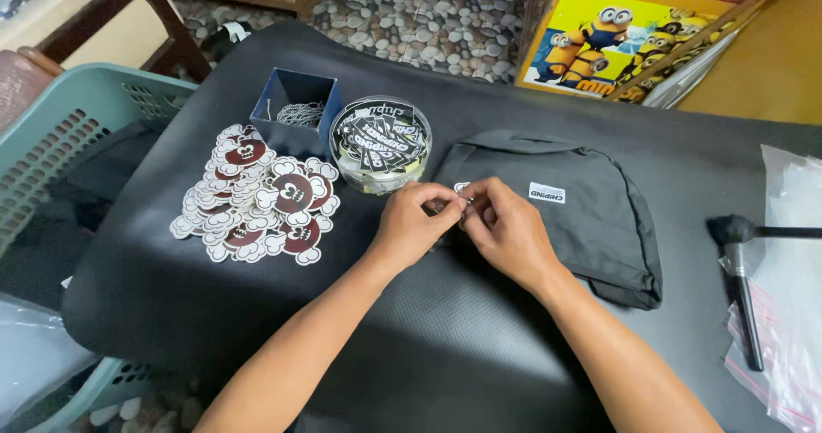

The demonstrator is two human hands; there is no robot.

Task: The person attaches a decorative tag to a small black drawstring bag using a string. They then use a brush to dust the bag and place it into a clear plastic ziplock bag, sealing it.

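Both hands' grip pinching small metal ring [463, 200]

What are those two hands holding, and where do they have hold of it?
Both hands, left hand and right hand, pinch a small silvery metal piece between their fingertips, over the black pouch. It is too small to tell which part they grip.

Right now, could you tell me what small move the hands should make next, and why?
Probably bring the small metal piece down onto the black bag. Both the left hand and the right hand pinch it just above the bag's near edge, beside its white label.
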